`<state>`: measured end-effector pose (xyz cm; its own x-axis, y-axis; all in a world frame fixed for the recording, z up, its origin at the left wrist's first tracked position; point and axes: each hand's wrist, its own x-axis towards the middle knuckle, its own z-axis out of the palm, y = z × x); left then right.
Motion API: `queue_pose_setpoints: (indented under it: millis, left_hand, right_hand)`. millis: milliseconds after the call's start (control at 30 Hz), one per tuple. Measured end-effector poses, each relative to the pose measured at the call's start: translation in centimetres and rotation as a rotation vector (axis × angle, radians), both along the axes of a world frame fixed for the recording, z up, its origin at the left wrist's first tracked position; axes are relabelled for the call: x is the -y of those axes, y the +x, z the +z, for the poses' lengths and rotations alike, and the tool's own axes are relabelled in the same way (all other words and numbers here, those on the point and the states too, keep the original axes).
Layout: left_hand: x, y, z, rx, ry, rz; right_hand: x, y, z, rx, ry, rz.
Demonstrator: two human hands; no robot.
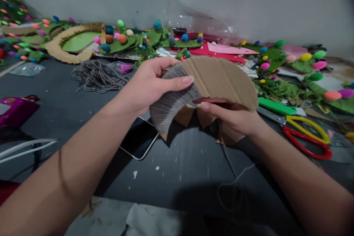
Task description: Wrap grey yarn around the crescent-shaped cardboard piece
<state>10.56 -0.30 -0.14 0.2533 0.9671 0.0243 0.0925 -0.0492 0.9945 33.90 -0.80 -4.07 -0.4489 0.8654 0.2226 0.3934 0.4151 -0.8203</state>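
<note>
A curved cardboard piece (221, 79) is held up over the dark table, its left part wound with grey yarn (173, 99). My left hand (160, 81) grips the wound part, thumb on the front face and fingers behind. Below the bare cardboard, my right hand (229, 114) is closed at the inner edge, thumb and fingers together near the yarn; what they pinch is too small to make out. Loose grey yarn (235, 182) hangs below and trails on the table. Cardboard flaps (184, 115) show beneath the curve.
A phone (139, 138) lies under the left forearm. Tangled grey yarn (96, 76) is behind it. Red-and-yellow-handled scissors (306, 142) and a green cutter (276, 106) lie right. Along the back are a tan wrapped ring (59, 49), felt leaves with coloured balls, and red sheets. A purple object (19, 110) sits left.
</note>
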Motion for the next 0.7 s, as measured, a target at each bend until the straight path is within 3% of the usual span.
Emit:
queue_pose_setpoints:
  millis: [67,233,433,600,700]
  left_hand:
    - [-0.3,-0.2,0.0,0.011,-0.01,0.031]
    - [-0.8,-0.7,-0.1,0.025,-0.025,0.096]
    - [-1.2,-1.1,-0.3,-0.044,0.016,0.199]
    - [-0.9,-1.6,-0.3,-0.083,0.053,0.201]
    - [-0.7,-1.7,-0.3,-0.111,0.092,0.19]
  right_hand:
    - [0.6,-0.3,0.4,-0.109,-0.076,0.005]
    - [0.8,-0.8,0.8,-0.201,-0.096,-0.091]
    - [0.8,-0.8,1.7,-0.129,-0.066,-0.116]
    - [1.1,0.7,3.7,0.11,-0.09,0.139]
    - [1.3,1.6,4.9,0.18,-0.021,0.158]
